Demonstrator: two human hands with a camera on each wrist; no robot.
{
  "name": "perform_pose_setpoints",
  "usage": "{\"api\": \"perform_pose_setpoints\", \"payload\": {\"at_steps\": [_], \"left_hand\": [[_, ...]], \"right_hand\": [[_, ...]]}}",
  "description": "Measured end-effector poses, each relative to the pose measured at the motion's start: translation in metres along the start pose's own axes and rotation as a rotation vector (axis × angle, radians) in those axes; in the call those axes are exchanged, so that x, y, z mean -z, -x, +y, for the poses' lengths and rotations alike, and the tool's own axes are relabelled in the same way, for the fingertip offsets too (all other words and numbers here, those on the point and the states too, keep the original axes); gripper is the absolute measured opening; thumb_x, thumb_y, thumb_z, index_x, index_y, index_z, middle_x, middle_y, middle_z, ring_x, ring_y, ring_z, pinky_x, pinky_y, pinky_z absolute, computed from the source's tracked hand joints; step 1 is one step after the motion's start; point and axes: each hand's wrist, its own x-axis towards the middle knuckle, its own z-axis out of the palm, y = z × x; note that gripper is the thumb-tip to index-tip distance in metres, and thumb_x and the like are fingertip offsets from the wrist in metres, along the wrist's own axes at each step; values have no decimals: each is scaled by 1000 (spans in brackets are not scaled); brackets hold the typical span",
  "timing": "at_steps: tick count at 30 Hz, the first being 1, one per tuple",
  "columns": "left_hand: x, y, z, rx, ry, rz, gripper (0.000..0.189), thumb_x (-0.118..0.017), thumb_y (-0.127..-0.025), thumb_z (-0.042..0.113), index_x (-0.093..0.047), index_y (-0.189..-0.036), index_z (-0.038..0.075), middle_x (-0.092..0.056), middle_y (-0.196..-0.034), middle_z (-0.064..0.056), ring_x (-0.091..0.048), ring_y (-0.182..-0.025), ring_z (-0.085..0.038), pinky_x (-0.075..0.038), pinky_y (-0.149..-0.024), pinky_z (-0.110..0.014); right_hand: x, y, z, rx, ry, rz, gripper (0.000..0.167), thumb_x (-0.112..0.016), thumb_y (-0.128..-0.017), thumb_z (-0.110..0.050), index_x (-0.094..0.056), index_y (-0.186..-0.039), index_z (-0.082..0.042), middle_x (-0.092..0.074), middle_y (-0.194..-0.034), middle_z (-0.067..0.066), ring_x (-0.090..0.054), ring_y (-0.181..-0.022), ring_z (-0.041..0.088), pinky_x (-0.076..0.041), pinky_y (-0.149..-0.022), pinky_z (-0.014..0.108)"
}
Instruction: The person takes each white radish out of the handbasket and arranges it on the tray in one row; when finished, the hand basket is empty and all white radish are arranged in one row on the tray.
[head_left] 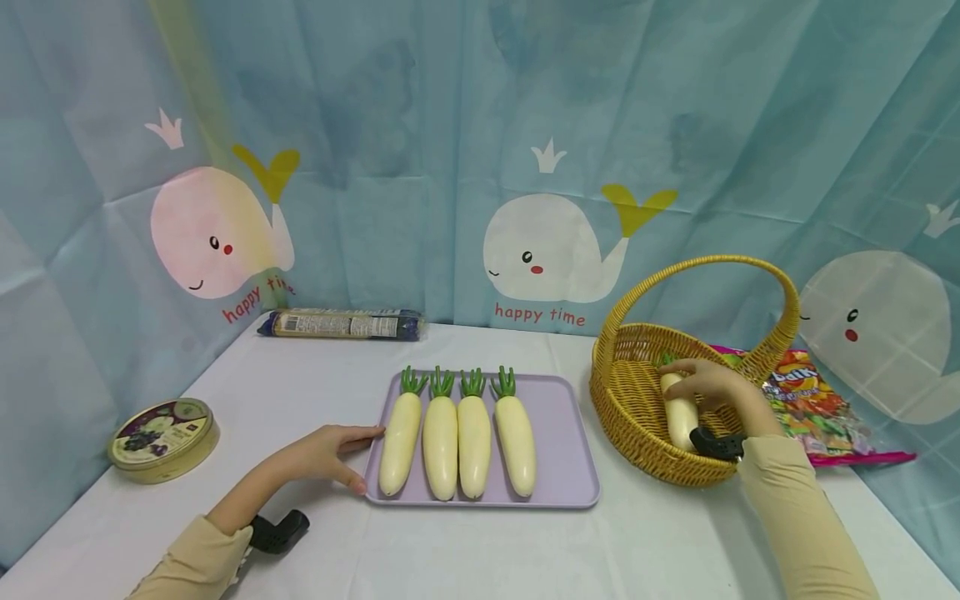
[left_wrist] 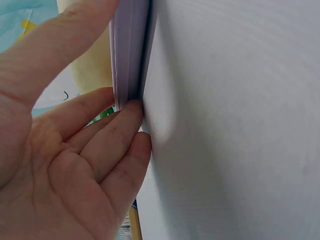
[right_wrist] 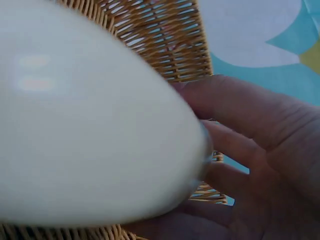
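Note:
In the head view, several white radishes (head_left: 441,446) with green tops lie side by side on a lilac tray (head_left: 570,450). My left hand (head_left: 324,457) is at the tray's left edge, its fingertips and thumb touching the rim. The left wrist view shows those fingers (left_wrist: 112,142) extended against the side of the tray (left_wrist: 131,55). My right hand (head_left: 708,385) reaches into a wicker basket (head_left: 637,429) and grips another white radish (head_left: 681,421). Close up in the right wrist view, fingers curl round this radish (right_wrist: 100,120); its far side is hidden.
The basket's tall handle (head_left: 705,262) arches above my right hand. Behind the basket lies a colourful candy bag (head_left: 810,400). A round tin (head_left: 163,440) stands at the far left, and a long plastic-wrapped packet (head_left: 341,324) rests at the back by the whale-print curtain (head_left: 420,233).

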Motion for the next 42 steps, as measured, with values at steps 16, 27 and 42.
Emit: {"api": "perform_pose_setpoints", "payload": {"at_steps": [16, 27, 42], "left_hand": [[0, 0, 2, 13, -11, 3, 85, -79, -65, 24, -37, -128, -15, -38, -129, -30, -40, -115, -41, -33, -94, -47], [0, 1, 2, 1, -5, 6, 84, -78, -65, 24, -37, -127, -15, -38, -129, -31, -40, -115, -41, -32, -94, -47], [0, 1, 1, 15, -9, 6, 85, -78, -65, 25, -37, -128, -14, -38, -129, -30, -40, -116, -40, -31, -94, -48]], "right_hand": [[7, 14, -17, 121, -23, 71, 69, -62, -85, -21, -26, -138, 5, -20, -132, 32, -47, -100, 37, -49, -75, 44], [3, 28, -23, 194, -52, 99, 66, -62, -86, -26, -30, -139, -3, -14, -140, 28, -45, -106, 39, -48, -78, 47], [-18, 53, -32, 296, -84, 75, 60, -62, -85, -19, -36, -137, -6, -11, -145, 18, -45, -107, 39, -49, -74, 45]]}}
